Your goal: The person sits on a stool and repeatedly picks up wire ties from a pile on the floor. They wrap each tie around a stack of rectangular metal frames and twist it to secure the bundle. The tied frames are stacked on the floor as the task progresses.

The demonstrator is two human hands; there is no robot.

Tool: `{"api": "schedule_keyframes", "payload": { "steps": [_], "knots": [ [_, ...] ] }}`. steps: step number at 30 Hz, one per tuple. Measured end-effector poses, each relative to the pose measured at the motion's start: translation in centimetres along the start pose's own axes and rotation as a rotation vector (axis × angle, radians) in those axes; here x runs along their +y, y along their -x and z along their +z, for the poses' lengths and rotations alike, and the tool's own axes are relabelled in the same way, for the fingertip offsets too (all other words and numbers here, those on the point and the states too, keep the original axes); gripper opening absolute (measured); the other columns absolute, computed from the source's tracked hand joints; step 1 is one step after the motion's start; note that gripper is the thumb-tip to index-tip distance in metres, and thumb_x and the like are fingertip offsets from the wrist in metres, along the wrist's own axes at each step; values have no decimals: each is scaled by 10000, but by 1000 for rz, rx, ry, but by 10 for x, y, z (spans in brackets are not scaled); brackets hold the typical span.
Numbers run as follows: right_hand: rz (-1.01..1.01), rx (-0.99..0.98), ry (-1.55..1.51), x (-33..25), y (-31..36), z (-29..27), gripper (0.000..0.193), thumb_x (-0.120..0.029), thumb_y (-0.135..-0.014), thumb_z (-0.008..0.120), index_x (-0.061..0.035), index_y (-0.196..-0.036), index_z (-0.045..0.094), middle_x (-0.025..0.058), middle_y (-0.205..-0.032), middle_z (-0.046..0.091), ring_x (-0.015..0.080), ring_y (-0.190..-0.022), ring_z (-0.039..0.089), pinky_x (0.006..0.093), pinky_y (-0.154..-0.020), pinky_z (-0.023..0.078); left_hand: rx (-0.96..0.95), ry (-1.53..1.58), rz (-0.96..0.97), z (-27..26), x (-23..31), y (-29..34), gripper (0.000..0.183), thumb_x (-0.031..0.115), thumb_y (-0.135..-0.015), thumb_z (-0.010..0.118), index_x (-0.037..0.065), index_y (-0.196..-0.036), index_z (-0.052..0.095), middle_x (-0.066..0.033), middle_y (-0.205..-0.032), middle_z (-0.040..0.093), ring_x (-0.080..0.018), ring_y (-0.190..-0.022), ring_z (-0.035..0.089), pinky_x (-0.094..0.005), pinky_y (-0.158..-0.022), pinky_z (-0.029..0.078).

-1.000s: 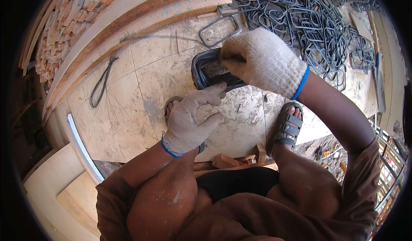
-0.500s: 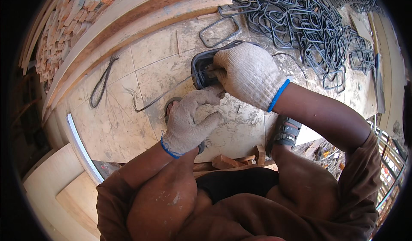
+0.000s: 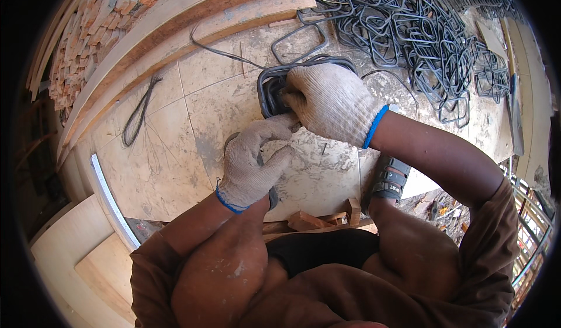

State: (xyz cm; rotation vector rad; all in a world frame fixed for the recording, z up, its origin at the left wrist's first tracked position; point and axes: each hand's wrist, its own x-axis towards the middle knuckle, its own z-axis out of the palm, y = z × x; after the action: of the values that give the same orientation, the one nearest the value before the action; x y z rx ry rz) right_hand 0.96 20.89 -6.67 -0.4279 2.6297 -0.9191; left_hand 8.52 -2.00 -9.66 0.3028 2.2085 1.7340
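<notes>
Both my hands wear pale knitted gloves with blue cuffs. In front of me stands a stack of dark bent steel stirrups (image 3: 270, 88), rectangular with rounded corners. My right hand (image 3: 336, 101) is closed at the stack's near right side; its fingers hide most of what they grip. A small brownish end (image 3: 297, 127) shows below that fist. My left hand (image 3: 252, 160) reaches in from below, thumb apart, its fingertips close to the brownish end. From the stack a thin dark wire (image 3: 225, 53) runs out to the upper left in a loop.
A tangled heap of stirrups (image 3: 403, 30) lies at the far right. Long timber boards (image 3: 198, 27) cross the upper left, beside stacked wood pieces (image 3: 96, 30). A folded wire bundle (image 3: 140, 112) lies on the tiled floor (image 3: 175, 170). Wood blocks (image 3: 318, 220) sit between my feet.
The wire's free end has swung from the lower left of the stack to its upper left. My left hand has drawn slightly left; my right hand remains closed at the stack.
</notes>
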Motion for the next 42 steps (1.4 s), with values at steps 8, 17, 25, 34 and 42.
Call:
{"api": "schedule_keyframes", "payload": {
  "steps": [8,17,25,34,42],
  "knots": [
    [-73,-5,-47,12,2,-1,242,-220,-991,659,-19,-1063,773,241,-917,767,438,-908,767,534,-843,609,-39,-43,78,1,-3,-3,300,-8,-889,822,71,-1158,716,-160,-1275,767,-283,-1221,746,-375,-1063,569],
    [-76,73,-48,14,12,-6,212,-210,-889,694,-44,-952,810,233,-894,768,430,-899,767,529,-855,617,-169,-298,85,-3,16,-3,294,-24,-928,787,49,-1199,698,-137,-1334,743,-232,-1220,721,-339,-1028,554],
    [-84,113,-1,1,16,-20,266,-330,-932,737,-84,-942,837,172,-816,764,400,-796,764,496,-776,626,-157,-304,73,-3,24,-4,277,4,-917,806,45,-1177,720,-99,-1246,740,-225,-1143,723,-350,-970,559],
    [-151,264,63,-20,-12,-53,403,-432,-938,817,-49,-1062,833,163,-848,775,337,-818,784,440,-743,624,-167,-2,13,-2,13,-6,312,-81,-938,720,9,-1233,679,-187,-1410,709,-294,-1386,652,-401,-1179,486],
    [-150,-49,291,-68,-56,-52,306,-333,-910,768,-69,-1036,858,199,-1002,805,386,-952,795,515,-853,638,-215,-34,17,0,17,-7,351,-130,-941,673,2,-1267,665,-208,-1449,668,-305,-1412,630,-399,-1187,474]
  ]
}}
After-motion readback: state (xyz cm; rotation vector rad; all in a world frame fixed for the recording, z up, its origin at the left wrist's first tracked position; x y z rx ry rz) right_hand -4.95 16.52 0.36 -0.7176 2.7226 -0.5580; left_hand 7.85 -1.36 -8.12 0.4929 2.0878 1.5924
